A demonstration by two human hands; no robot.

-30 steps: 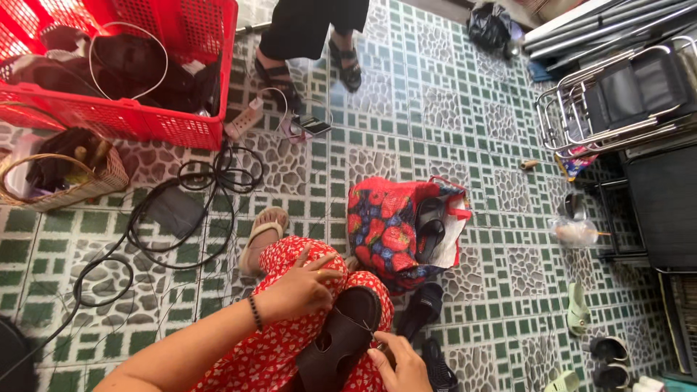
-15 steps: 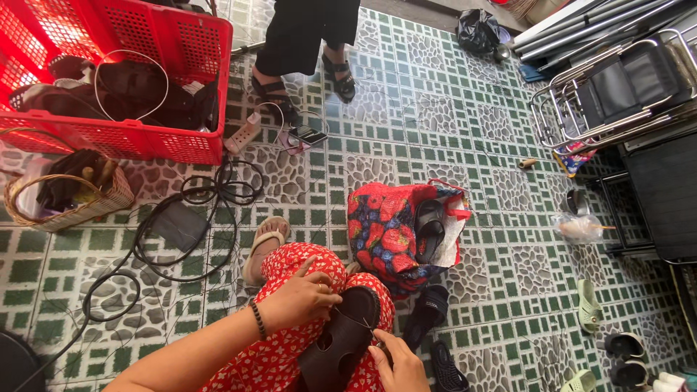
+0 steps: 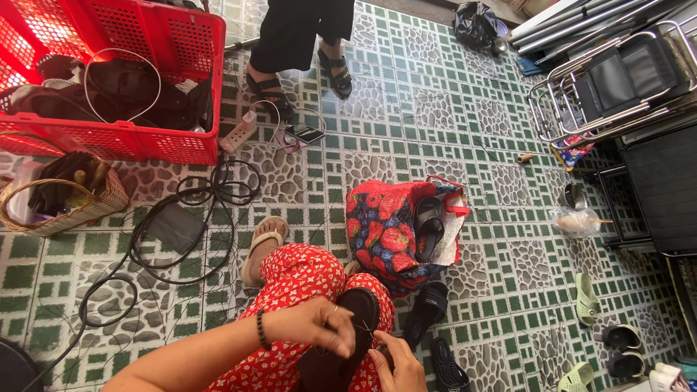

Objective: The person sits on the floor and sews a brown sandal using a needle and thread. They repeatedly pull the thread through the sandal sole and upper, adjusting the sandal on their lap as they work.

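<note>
A black sandal (image 3: pixel 341 341) lies on my lap, over red flowered trousers (image 3: pixel 301 279). My left hand (image 3: pixel 316 325), with a dark bead bracelet at the wrist, grips the sandal's upper edge. My right hand (image 3: pixel 398 365) pinches the sandal's right side near the sole, fingers closed. A thin thread seems to run between the two hands. My sandalled foot (image 3: pixel 263 247) rests on the tiled floor ahead.
A strawberry-print bag (image 3: pixel 396 225) holding a black sandal sits just right of my knee, with more black sandals (image 3: pixel 432 308) below it. A red crate (image 3: pixel 109 80), wicker basket (image 3: pixel 62 192), black cables (image 3: pixel 181 225), a standing person's feet (image 3: pixel 298 80) and folded chairs (image 3: pixel 617 80) surround me.
My view has drifted slightly, so the crate and bag sit lower and more to the right. My left hand has slid lower on the sandal, towards my right hand.
</note>
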